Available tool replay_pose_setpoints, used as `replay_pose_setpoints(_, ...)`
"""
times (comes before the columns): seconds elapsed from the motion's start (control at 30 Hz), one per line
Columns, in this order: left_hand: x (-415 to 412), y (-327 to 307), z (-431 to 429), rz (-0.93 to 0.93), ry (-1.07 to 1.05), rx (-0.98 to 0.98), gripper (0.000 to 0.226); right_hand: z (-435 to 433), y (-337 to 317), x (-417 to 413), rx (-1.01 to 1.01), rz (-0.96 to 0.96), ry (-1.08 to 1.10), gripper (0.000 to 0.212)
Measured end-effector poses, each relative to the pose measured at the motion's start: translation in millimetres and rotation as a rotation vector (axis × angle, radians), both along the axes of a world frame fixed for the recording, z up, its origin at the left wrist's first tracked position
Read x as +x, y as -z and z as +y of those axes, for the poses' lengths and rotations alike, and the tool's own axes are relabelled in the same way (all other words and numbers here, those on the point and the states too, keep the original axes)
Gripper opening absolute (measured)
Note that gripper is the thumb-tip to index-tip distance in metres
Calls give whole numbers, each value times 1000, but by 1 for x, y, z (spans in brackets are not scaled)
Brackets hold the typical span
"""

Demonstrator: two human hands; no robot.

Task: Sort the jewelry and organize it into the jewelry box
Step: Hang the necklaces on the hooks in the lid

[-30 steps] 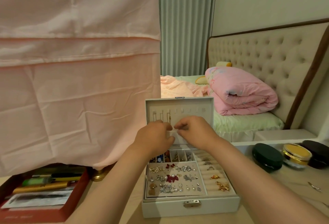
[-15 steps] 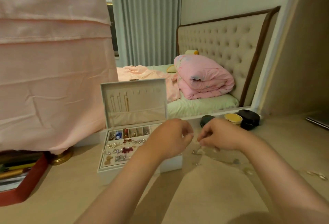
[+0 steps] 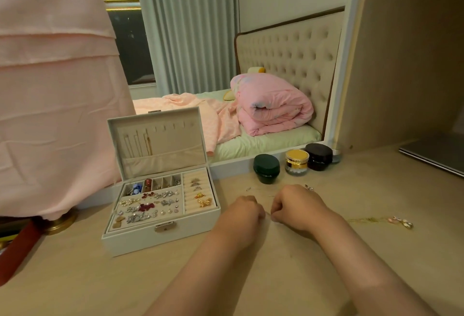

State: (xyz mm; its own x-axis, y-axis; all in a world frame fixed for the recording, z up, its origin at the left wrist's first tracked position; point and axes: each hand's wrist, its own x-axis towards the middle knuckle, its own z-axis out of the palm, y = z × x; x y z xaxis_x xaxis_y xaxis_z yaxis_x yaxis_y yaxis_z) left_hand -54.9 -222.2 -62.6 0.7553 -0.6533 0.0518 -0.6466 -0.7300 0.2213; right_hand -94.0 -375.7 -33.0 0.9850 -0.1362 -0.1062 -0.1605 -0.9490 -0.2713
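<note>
Head view: the jewelry box [image 3: 160,230] sits left of centre on the counter [image 3: 88,288], white, with its lid upright. A few thin chains [image 3: 140,142] hang from the lid's left hooks. The tray below holds small earrings and studs too fine to tell apart. The ring rolls [image 3: 199,191] on its right side carry several pieces, among them a gold bow.

Just right of the box, at centre frame, the left hand [image 3: 244,212] and right hand [image 3: 296,206] lie close together on the counter, knuckles up and fingers curled under. The fingertips are hidden. A hair-thin strand seems to run across the gap between them, but I cannot tell whether either hand pinches it or is merely clenched.

A small silver piece [image 3: 309,187] peeks out behind the right hand, partly covered by it. Another speck [image 3: 248,189] lies above the left hand. At mid right a gold necklace [image 3: 399,222] with pale beads stretches along the counter, its chain faint against the wood.

Behind the hands stand a dark green jar [image 3: 266,168], a gold-lidded jar [image 3: 296,161] and a black jar [image 3: 319,156], which half hides a small clear one.

A grey flat object [image 3: 437,155] is cut off at the right edge, and a red tray [image 3: 22,243] at lower left. A pink cloth [image 3: 55,89] fills the upper left.
</note>
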Motion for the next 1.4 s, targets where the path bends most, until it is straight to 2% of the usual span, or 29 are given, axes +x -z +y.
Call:
replay_pose_setpoints(0.13,4,7,1,-73,-6,19,15,0,0,2,44,4,-50,14)
replay_pose_setpoints(0.33,-1,12,7,-97,10,-74,20,9,-3,0,133,63,-136,13)
replay_pose_setpoints(0.47,-9,12,13,-63,-24,-182,17,9,-4,-1,127,81,-156,7)
replay_pose_setpoints(0.57,-11,14,19,-57,-38,-207,15,12,-2,-1,58,101,-171,10)
replay_pose_setpoints(0.7,-9,13,21,-50,-46,-195,19,14,-4,-2,25,158,-201,15)
replay_pose_setpoints(0.87,-10,16,21,-88,-34,-158,14,12,-3,1,123,175,-190,17)
replay_pose_setpoints(0.97,-16,12,22,-26,-55,-266,11,7,-6,1,244,146,-217,16)
replay_pose_setpoints(1.07,-25,0,29,163,-105,-490,13,6,-10,1,465,113,-231,16)
replay_pose_setpoints(1.23,-22,-23,45,370,-133,-738,17,15,-20,-2,804,28,-280,16)
replay_pose_setpoints(1.4,-19,-41,79,587,-134,-796,20,41,-28,-8,998,-29,-295,14)
